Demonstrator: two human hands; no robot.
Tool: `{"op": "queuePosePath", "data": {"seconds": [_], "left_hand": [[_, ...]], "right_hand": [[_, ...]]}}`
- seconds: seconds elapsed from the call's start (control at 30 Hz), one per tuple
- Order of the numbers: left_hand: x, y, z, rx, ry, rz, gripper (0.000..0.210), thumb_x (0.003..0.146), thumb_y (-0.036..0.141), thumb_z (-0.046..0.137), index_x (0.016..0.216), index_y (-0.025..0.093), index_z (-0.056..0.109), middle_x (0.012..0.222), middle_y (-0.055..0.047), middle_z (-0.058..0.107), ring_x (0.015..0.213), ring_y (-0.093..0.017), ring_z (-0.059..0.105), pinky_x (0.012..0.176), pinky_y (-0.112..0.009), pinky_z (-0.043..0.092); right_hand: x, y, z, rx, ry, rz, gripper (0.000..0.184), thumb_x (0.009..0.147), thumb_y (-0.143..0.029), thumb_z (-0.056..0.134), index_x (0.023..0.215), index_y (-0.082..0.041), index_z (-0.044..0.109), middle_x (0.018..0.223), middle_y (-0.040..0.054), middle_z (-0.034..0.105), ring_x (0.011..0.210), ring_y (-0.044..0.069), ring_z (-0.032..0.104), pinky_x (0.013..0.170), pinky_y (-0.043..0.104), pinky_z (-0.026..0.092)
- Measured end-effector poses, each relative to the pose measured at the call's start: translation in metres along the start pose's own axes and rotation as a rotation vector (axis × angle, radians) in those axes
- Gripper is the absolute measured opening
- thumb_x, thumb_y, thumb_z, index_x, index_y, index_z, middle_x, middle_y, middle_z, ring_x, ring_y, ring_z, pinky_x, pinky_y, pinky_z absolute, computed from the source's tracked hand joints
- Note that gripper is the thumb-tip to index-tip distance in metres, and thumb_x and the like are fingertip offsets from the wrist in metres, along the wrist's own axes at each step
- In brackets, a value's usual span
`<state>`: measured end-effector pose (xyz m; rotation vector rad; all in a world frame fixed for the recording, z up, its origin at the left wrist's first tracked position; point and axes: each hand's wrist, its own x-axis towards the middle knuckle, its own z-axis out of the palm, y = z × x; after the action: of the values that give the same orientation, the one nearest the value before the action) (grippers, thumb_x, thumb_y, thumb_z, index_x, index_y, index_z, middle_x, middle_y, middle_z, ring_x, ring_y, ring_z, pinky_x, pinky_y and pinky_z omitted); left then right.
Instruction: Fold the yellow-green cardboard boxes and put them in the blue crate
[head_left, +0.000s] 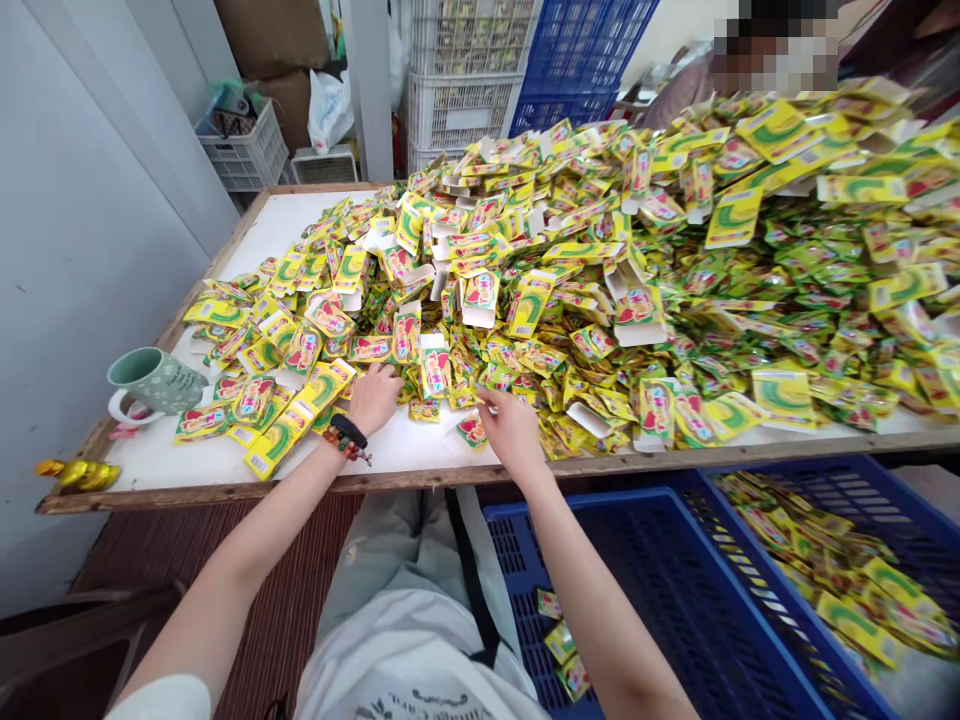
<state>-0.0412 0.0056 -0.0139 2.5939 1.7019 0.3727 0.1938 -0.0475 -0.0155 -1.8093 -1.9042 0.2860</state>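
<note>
Two hands at near table edge: left hand [373, 397] curled, fingers on glossy yellow sachets [420, 375]; right hand [510, 430] half-open, fingertips on one sachet [472, 430]. Sachets, flat cardboard cartons [480, 298] uncountable. One ceramic mug [154, 383]. Two blue plastic crates [675, 590].

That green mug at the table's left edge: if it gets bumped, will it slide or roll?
The mug lies on its side, so it would probably roll. It looks ceramic, likely breakable. It sits near the table edge, apart from the left hand.
</note>
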Motion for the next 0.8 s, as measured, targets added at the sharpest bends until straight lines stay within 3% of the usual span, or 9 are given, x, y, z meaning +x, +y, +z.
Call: {"op": "queuePosePath", "data": {"seconds": [0.13, 0.3, 0.43, 0.53, 0.6, 0.7, 0.8], "left_hand": [[0.012, -0.003, 0.006, 0.008, 0.002, 0.062, 0.023, 0.088, 0.012, 0.048, 0.078, 0.018, 0.067, 0.088, -0.011, 0.061, 0.101, -0.028, 0.051, 0.067, -0.033, 0.047], [-0.009, -0.007, -0.002, -0.049, 0.053, 0.068, 0.017, 0.091, 0.013, 0.045, 0.088, 0.017, 0.061, 0.098, -0.01, 0.061, 0.103, -0.025, 0.051, 0.083, -0.039, 0.046], [-0.031, 0.002, -0.009, -0.475, 0.101, -0.042, 0.013, 0.091, 0.016, 0.044, 0.094, 0.017, 0.057, 0.089, -0.005, 0.063, 0.084, -0.019, 0.058, 0.078, -0.034, 0.047], [-0.037, 0.016, -0.01, -0.886, 0.084, -0.108, 0.009, 0.088, 0.021, 0.05, 0.091, 0.017, 0.057, 0.084, -0.003, 0.064, 0.078, -0.016, 0.061, 0.071, -0.029, 0.047], [-0.039, 0.026, -0.012, -1.106, 0.066, -0.1, 0.013, 0.086, 0.026, 0.055, 0.093, 0.016, 0.057, 0.087, -0.003, 0.065, 0.08, -0.015, 0.062, 0.071, -0.026, 0.047], [-0.041, 0.035, -0.017, -1.33, -0.017, -0.129, 0.03, 0.085, 0.035, 0.058, 0.109, 0.016, 0.055, 0.086, -0.003, 0.066, 0.074, -0.013, 0.062, 0.065, -0.023, 0.046], [-0.044, 0.042, -0.021, -1.495, -0.145, -0.192, 0.052, 0.077, 0.038, 0.07, 0.119, 0.018, 0.048, 0.081, 0.0, 0.066, 0.069, -0.012, 0.061, 0.063, -0.021, 0.046]], "right_hand": [[0.056, -0.018, 0.032, 0.003, 0.084, -0.015, 0.041, 0.079, -0.015, 0.057, 0.12, -0.016, 0.063, 0.115, 0.017, 0.063, 0.107, 0.032, 0.054, 0.08, 0.039, 0.044], [0.058, -0.016, 0.039, 0.085, 0.107, -0.077, 0.025, 0.085, -0.015, 0.05, 0.096, -0.018, 0.072, 0.107, 0.013, 0.069, 0.107, 0.032, 0.051, 0.09, 0.047, 0.037], [0.026, -0.022, 0.025, 0.221, 0.104, -0.126, 0.033, 0.095, -0.022, 0.038, 0.102, -0.02, 0.07, 0.097, 0.0084, 0.071, 0.094, 0.024, 0.059, 0.082, 0.039, 0.045], [0.002, -0.037, 0.017, 0.501, -0.006, -0.287, 0.03, 0.094, -0.029, 0.044, 0.101, -0.025, 0.072, 0.09, 0.0045, 0.068, 0.08, 0.018, 0.062, 0.072, 0.03, 0.049], [-0.006, -0.045, 0.017, 0.646, -0.031, -0.337, 0.026, 0.091, -0.031, 0.051, 0.103, -0.026, 0.073, 0.097, 0.0057, 0.067, 0.086, 0.018, 0.063, 0.074, 0.03, 0.05], [-0.008, -0.048, 0.02, 0.673, -0.03, -0.231, 0.028, 0.086, -0.033, 0.06, 0.11, -0.024, 0.071, 0.098, 0.0065, 0.068, 0.081, 0.018, 0.062, 0.07, 0.031, 0.049], [-0.008, -0.045, 0.017, 0.705, -0.074, -0.065, 0.029, 0.08, -0.039, 0.065, 0.1, -0.018, 0.073, 0.073, 0.0022, 0.066, 0.057, 0.014, 0.053, 0.056, 0.028, 0.046]]}}
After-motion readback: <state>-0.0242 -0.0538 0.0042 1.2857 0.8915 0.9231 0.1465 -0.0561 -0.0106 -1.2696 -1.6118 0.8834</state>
